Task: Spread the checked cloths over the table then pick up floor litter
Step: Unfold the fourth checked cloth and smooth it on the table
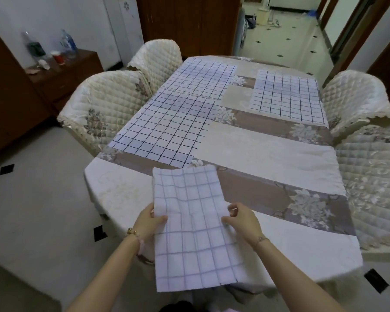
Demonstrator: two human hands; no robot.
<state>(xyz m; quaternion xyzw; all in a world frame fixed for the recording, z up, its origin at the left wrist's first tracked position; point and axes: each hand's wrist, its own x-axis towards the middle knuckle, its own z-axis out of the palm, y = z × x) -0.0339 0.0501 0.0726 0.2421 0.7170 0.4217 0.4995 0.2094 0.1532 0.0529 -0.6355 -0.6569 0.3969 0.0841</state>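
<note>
**Fig.** Head view, cloth-spreading stage.

**Grips.** L grip and R grip each pinch one side edge of the folded checked cloth, thumbs on top and fingers curled under. Neither grip holds anything else.

**Task item.** The folded cloth is at 6 o'clock, over the near edge of the desk. Its near end hangs toward the person. Whether its far end touches the desk can't be told.

**Done (as seen).** Three cloths lie flat:
- The 9 o'clock cloth lies along the L side.
- The 11 o'clock cloth lies just beyond it, w/ edges meeting or slightly overlapping.
- The 1 o'clock cloth lies apart from both, w/ a strip of patterned desk cover between.

**Left (judged).**
- The 3–5 o'clock quarter has no checked cloth, so the held cloth prob. needs unfolding and laying there.
- That puts spreading approx. three parts of four complete.
- The litter step is not yet begun.

**Floor.** The floor shows pale tiles w/ dark diamond insets. No litter can be made out near the desk. Small items in the far room at 12–1 o'clock are too small to identify.

**Surround.** Quilted chairs stand at 9–10 and 2–4 o'clock.
</note>
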